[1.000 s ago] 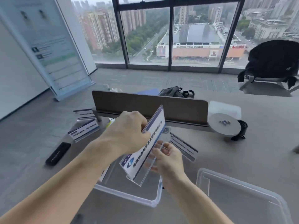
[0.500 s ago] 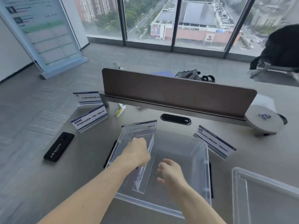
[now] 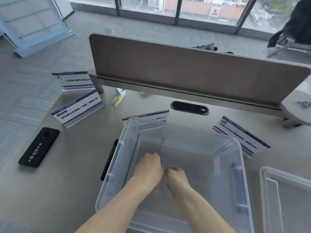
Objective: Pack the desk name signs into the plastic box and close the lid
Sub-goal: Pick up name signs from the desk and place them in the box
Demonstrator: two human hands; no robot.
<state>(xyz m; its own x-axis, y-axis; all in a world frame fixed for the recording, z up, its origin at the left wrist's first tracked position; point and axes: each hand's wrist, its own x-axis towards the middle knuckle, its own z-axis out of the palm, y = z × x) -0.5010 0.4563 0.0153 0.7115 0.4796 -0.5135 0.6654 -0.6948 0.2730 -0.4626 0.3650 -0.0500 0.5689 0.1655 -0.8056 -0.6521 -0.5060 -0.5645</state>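
Note:
A clear plastic box (image 3: 242,167) stands open on the desk in front of me. Both my hands are down inside it. My left hand (image 3: 148,169) grips the near end of a clear acrylic desk name sign (image 3: 151,137), which stands on edge along the box's left wall. My right hand (image 3: 176,179) sits right beside it with fingers curled downward; its fingertips are hidden. Outside the box are more name signs: one just behind the box (image 3: 151,116), one to the right (image 3: 240,135), and two at the left (image 3: 79,109) (image 3: 75,80). The clear lid (image 3: 286,199) lies at the right.
A brown divider panel (image 3: 185,68) runs across the back of the desk, with a black cable slot (image 3: 189,107) below it. A black phone (image 3: 38,147) lies at the left, a black strip (image 3: 109,162) hugs the box's left side, and a small tube (image 3: 118,97) lies near the panel.
My left hand has lowered the sign from above the box down inside it, against the left wall. My right hand followed in beside it. My view has tilted down.

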